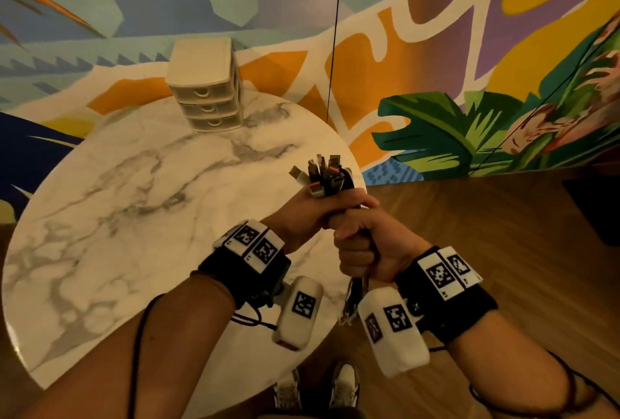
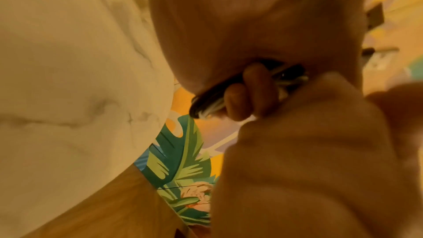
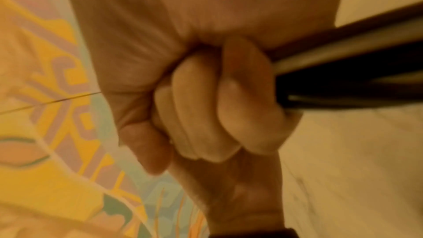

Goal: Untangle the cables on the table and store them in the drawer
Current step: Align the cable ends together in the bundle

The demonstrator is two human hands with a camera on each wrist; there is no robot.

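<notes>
A bundle of black and white cables stands upright over the table's right edge, its USB plugs fanned out at the top. My left hand grips the bundle just under the plugs. Directly below it, my right hand is fisted round the same cables, whose loose ends hang beneath. In the left wrist view curled fingers wrap the cable bundle. The right wrist view shows fingers closed on the dark cables. A small white three-drawer unit stands at the table's far edge, all drawers closed.
The round white marble table fills the left and centre. A painted mural wall stands behind, with a thin black cord hanging down it. Wooden floor lies to the right, and my shoes show below the table's near edge.
</notes>
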